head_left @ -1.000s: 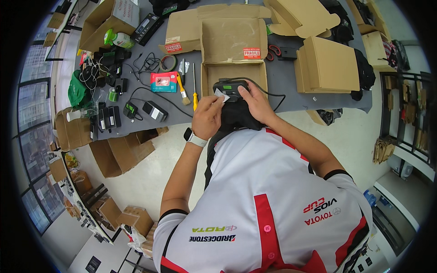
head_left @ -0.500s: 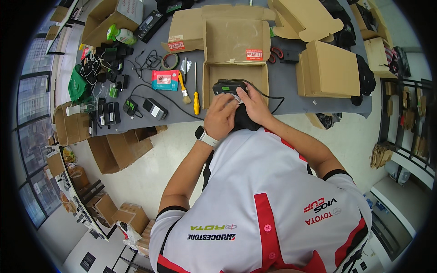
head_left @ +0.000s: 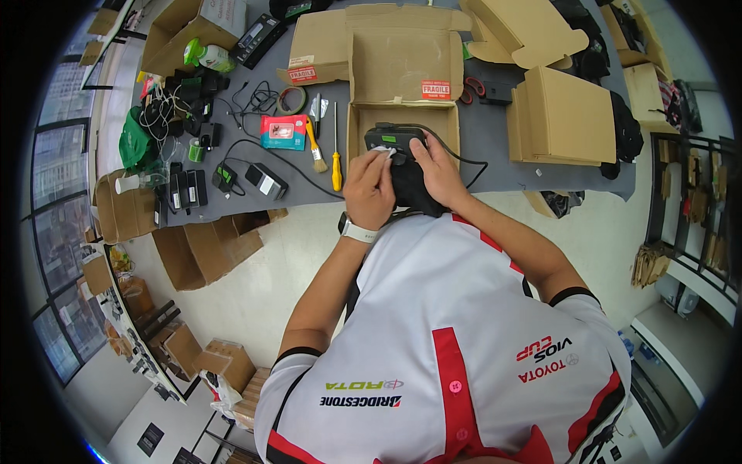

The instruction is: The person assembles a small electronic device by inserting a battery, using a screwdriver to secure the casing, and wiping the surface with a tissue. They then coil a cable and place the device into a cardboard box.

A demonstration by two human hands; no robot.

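Over the front part of an open cardboard box [head_left: 403, 52], a black boxy device [head_left: 400, 138] with a green label is held up near my body. My right hand [head_left: 440, 175] grips its right side, thumb on the front face. A black cable [head_left: 469, 161] loops from the device round past that hand. Pinched in the fingers of my left hand [head_left: 369, 190] is a small white wipe [head_left: 384, 152], pressed against the device's lower left. Dark material lies below the device between my hands; what it belongs to I cannot tell.
Left of the box lie a yellow screwdriver [head_left: 337, 170], a brush [head_left: 315, 151], a wipes pack [head_left: 283, 133], a tape roll [head_left: 291, 100] and a black adapter [head_left: 266, 182]. Red scissors [head_left: 468, 90] and stacked cardboard boxes [head_left: 568, 116] are on the right. Cables and black units crowd the far left.
The device has tilted so more of its front shows. My left hand has slid down and the white wipe is more visible. The whole view has shifted slightly.
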